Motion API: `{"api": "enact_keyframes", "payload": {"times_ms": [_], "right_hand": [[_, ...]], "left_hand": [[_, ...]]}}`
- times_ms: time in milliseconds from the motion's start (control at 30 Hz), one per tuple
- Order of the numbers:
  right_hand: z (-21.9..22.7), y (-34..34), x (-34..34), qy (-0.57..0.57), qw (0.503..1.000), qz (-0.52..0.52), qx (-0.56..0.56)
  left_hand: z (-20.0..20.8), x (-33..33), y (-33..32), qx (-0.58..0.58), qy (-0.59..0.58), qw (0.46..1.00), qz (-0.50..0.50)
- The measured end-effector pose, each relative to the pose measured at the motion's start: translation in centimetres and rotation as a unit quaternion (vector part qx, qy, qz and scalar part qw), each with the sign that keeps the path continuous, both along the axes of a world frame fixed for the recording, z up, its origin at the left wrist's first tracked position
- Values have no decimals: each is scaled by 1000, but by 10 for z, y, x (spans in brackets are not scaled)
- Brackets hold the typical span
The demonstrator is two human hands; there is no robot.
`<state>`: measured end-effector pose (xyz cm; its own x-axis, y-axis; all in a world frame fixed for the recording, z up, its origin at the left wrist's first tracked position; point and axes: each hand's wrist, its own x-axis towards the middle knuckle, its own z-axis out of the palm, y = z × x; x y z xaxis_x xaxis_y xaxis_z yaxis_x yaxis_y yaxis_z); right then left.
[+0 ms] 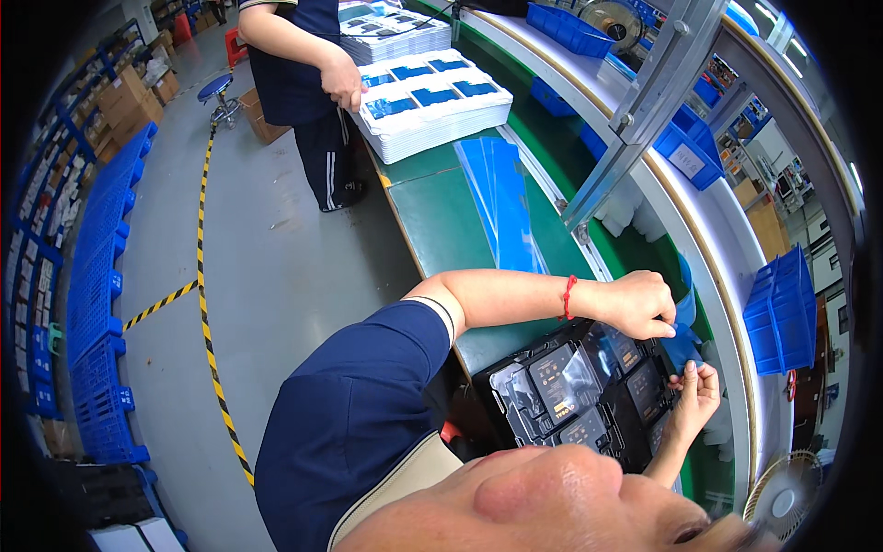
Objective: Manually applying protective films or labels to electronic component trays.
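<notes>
Green matting covers a long factory workbench (441, 221) that runs beside a grey floor marked with yellow-and-black tape (204, 304). On the near end of the bench sits a black plastic tray (579, 396) of pocketed compartments, each holding a dark packet with a clear glossy wrap. At the tray's far right corner the person pinches a small blue piece (682, 345), seemingly film or cloth, between both hands. The left hand (639, 304), a red cord at its wrist, is closed over the piece from above, fingers curled tight on its upper edge. The right hand (696, 391) comes up from below, thumb and fingertips nipped together on the lower edge, remaining fingers spread loosely. The person's dark blue sleeve (359, 405) fills the foreground.

Beyond the tray a sheet of clear blue film (501, 198) lies flat on the matting. Farther along stand thick stacks of white printed sheets (432, 106) with blue panels, where a co-worker's hand (345, 83) rests on the nearest stack. Blue plastic bins (780, 313) hang along the curved white shelf to the right, a small fan (782, 497) sits below them, and blue crates (101, 304) line the left wall
</notes>
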<state>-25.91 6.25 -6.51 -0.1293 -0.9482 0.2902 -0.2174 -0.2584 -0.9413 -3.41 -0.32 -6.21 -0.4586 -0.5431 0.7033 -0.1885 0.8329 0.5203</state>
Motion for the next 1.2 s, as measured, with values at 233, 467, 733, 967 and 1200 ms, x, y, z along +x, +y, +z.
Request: {"api": "enact_keyframes", "payload": {"times_ms": [233, 467, 733, 967, 1200], "right_hand": [[4, 0, 6, 5, 1000, -13, -20], [-1, -4, -3, 4, 1000, -23, -11], [-2, -6, -5, 21, 1000, -14, -11], [-2, -6, -3, 31, 999, -9, -17], [-3, -4, -4, 38, 999, -9, -15]], "left_hand": [[-1, 3, 0, 3, -36, 996, 79], [15, 22, -11, -38, 69, 987, 139], [20, 26, -13, -37, 122, 980, 150], [20, 27, -12, -49, 105, 982, 152], [17, 22, -18, -42, 134, 980, 141]]}}
